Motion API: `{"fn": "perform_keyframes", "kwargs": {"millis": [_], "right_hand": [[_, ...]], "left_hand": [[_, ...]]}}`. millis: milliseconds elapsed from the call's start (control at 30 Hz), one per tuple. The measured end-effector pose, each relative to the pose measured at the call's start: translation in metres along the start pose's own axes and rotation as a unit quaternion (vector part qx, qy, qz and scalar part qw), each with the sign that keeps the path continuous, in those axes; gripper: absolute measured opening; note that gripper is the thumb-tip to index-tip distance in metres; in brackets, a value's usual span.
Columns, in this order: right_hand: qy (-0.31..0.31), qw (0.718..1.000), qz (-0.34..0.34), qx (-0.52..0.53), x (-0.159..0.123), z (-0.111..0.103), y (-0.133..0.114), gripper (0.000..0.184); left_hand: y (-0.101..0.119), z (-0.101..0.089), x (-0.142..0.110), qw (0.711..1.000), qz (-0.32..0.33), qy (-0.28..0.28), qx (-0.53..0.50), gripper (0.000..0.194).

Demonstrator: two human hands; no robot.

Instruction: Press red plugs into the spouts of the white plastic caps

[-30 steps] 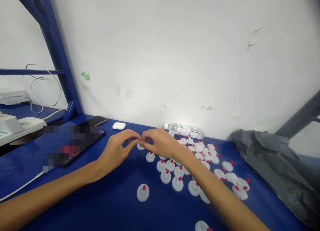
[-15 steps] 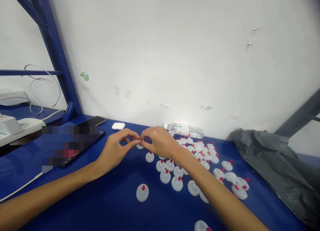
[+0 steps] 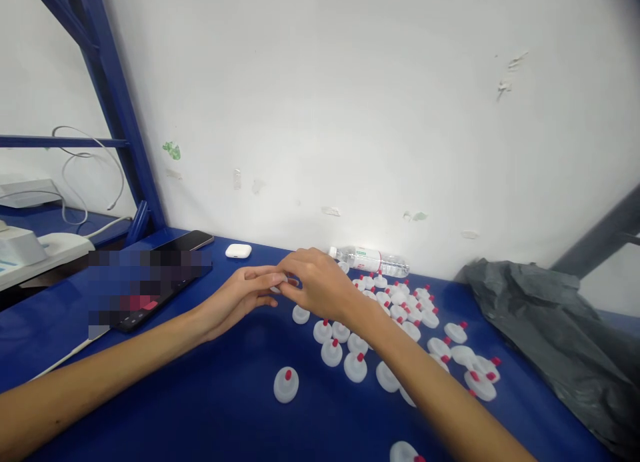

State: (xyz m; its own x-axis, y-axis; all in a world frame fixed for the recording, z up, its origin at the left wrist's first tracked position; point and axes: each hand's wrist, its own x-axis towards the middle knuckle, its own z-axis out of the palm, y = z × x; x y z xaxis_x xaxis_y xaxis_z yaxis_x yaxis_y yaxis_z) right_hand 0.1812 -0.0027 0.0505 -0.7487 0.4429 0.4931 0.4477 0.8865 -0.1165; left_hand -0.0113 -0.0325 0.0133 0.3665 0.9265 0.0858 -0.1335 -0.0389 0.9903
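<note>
White piece (image 3: 275, 289), mostly hidden, is sitting between both hands; left hand (image 3: 235, 299) is pinching it, right hand (image 3: 317, 282) is curling at it, can't tell if gripping. Red-tipped white discs (image 3: 331, 353) are lying nearby.

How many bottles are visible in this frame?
1: a clear bottle lying on its side near the wall, beyond the white red-tipped pieces and the right hand. Any under the crumpled dark plastic would be hidden.
</note>
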Motion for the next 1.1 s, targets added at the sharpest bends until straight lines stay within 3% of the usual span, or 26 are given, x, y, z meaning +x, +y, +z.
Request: {"fn": "perform_keyframes", "kwargs": {"millis": [167, 733, 900, 1100], "right_hand": [[0.010, 1.000, -0.022, -0.004, 0.000, 0.003, -0.002, 0.007], [-0.013, 1.000, -0.004, -0.003, -0.001, 0.001, 0.000, 0.008], [-0.015, 1.000, 0.005, -0.007, -0.001, -0.004, 0.000, 0.009], [-0.021, 0.999, 0.014, -0.027, -0.002, -0.008, 0.006, 0.009]], "left_hand": [[-0.004, -0.001, 0.001, 1.000, -0.008, -0.012, -0.027, 0.018], [-0.004, 0.000, 0.000, 0.997, -0.025, -0.022, -0.076, 0.010], [0.000, -0.001, -0.001, 0.993, -0.035, -0.023, -0.108, 0.022], [-0.005, -0.004, 0.005, 0.997, -0.024, 0.007, -0.074, 0.020]]}}
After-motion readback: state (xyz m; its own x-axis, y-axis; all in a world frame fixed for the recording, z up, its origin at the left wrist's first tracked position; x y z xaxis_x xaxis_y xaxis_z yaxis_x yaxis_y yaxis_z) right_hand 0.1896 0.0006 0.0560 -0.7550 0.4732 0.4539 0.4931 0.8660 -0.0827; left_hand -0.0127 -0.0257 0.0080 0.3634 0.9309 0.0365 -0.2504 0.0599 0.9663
